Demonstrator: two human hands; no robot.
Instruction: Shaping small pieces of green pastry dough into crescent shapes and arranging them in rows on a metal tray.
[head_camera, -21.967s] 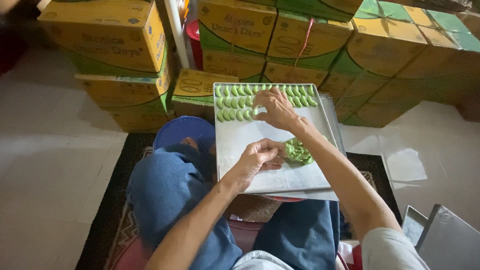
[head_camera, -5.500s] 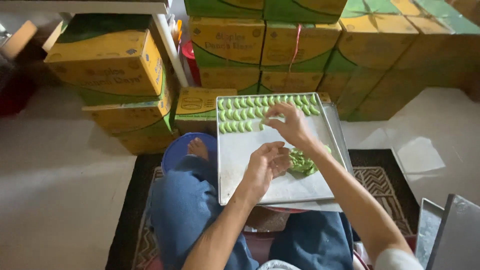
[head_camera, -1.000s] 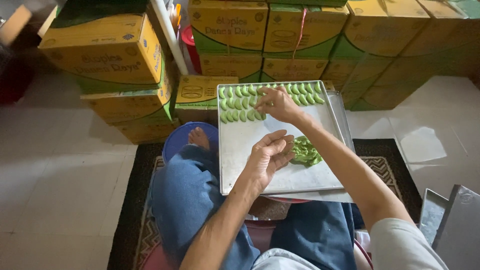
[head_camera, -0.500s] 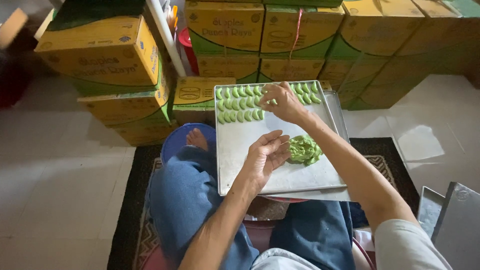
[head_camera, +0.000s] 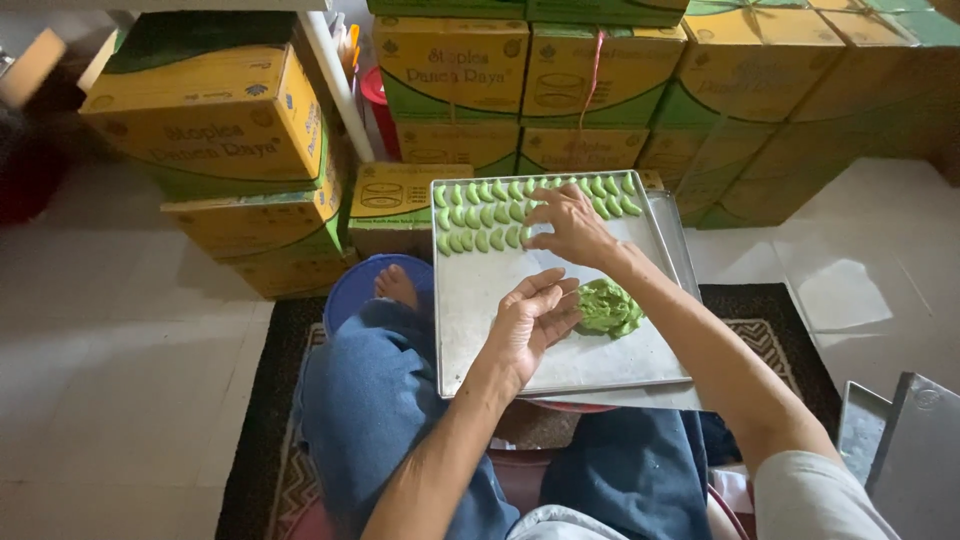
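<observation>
2 hands: both work over a metal baking tray (head_camera: 610, 370) resting on the person's lap
Right hand (head_camera: 568, 226): reaches to the far part of the tray; fingertips pinched together at the end of the 3rd row of green dough crescents (head_camera: 480, 215); whether a piece sits between the fingertips cannot be told
Left hand (head_camera: 532, 318): palm turned up, fingers loosely curled and apart; nothing visibly clamped; it hovers over the bare middle of the tray, just beside the green dough lump (head_camera: 607, 306)
Dough lump: lies on the tray between the 2 hands' forearms, just right of the left hand and nearer the body than the right hand's pinch
Crescents: 3 rows along the far edge, beyond and to the left of the right fingertips; the 3rd row is shorter and ends at the pinch
Second tray (head_camera: 675, 235): its edge shows under the first, on the right
Legs: blue jeans (head_camera: 380, 410); a bare foot (head_camera: 397, 287) by a blue basin (head_camera: 352, 290), left of the tray
Surroundings: yellow and green cardboard boxes (head_camera: 215, 130) stacked beyond; patterned dark rug (head_camera: 770, 335) on a pale tiled floor (head_camera: 120, 370); more metal trays (head_camera: 905, 450) stand at the right
</observation>
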